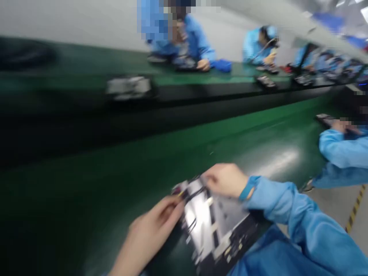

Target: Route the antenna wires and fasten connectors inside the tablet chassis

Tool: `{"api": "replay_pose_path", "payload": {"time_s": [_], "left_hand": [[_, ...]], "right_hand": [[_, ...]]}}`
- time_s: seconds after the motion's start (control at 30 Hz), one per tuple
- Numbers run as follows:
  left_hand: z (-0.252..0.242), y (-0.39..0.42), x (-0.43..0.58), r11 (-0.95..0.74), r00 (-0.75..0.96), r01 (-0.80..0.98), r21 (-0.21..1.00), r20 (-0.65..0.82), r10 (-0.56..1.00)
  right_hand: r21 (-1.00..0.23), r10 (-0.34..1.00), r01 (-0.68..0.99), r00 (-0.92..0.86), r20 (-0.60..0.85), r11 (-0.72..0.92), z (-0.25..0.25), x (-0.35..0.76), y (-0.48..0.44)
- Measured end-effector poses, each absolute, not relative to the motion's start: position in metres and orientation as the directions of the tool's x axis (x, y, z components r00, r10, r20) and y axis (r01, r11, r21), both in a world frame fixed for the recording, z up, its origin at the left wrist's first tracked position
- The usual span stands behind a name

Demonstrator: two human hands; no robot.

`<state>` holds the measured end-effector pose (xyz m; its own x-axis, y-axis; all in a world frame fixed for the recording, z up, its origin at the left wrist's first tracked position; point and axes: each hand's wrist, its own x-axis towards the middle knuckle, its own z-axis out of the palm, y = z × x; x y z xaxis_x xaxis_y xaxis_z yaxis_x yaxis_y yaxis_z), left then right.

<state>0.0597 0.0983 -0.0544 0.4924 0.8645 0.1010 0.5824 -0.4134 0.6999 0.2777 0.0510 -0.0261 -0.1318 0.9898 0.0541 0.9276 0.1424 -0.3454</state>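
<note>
An opened electronic device [220, 214], dark-framed with silvery metal plates, a bright strip and thin dark cables, lies tilted at the near edge of the green bench. At its far left corner, the thumb and fingers of my left hand [159, 220] are pinched together beside a small yellow and reddish part [180, 193]. My right hand [225, 180], with a blue band at the wrist, is closed at the device's far edge, fingers curled down by a dark cable. Blur and the fingers hide what either hand pinches.
A dark conveyor belt [184, 92] runs beyond my green bench [138, 168], carrying a similar device [129, 87] and more [266, 81] further right. Co-workers in blue sit opposite. Close on my right, another person's blue sleeve [345, 147] reaches over the bench.
</note>
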Motion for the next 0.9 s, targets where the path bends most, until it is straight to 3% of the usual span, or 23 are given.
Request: {"api": "replay_pose_path", "payload": {"time_s": [0.13, 0.23, 0.67, 0.9], "left_hand": [[-0.065, 0.082, 0.057, -0.282, 0.445, 0.553, 0.784, 0.008, 0.895], [-0.073, 0.086, 0.056, -0.208, 0.409, 0.512, 0.833, -0.024, 0.912], [-0.066, 0.083, 0.052, -0.122, 0.479, 0.427, 0.896, -0.109, 0.871], [-0.050, 0.077, 0.049, -0.227, 0.473, 0.582, 0.781, -0.098, 0.876]], "right_hand": [[-0.629, 0.970, 0.754, -0.039, 0.240, 0.186, -0.043, 0.286, 0.046], [-0.671, 0.949, 0.697, -0.042, 0.312, 0.252, -0.054, 0.296, 0.051], [-0.473, 0.862, 0.748, -0.263, 0.433, 0.466, -0.043, 0.300, 0.036], [-0.410, 0.795, 0.727, -0.309, 0.522, 0.551, -0.044, 0.292, 0.035]]}}
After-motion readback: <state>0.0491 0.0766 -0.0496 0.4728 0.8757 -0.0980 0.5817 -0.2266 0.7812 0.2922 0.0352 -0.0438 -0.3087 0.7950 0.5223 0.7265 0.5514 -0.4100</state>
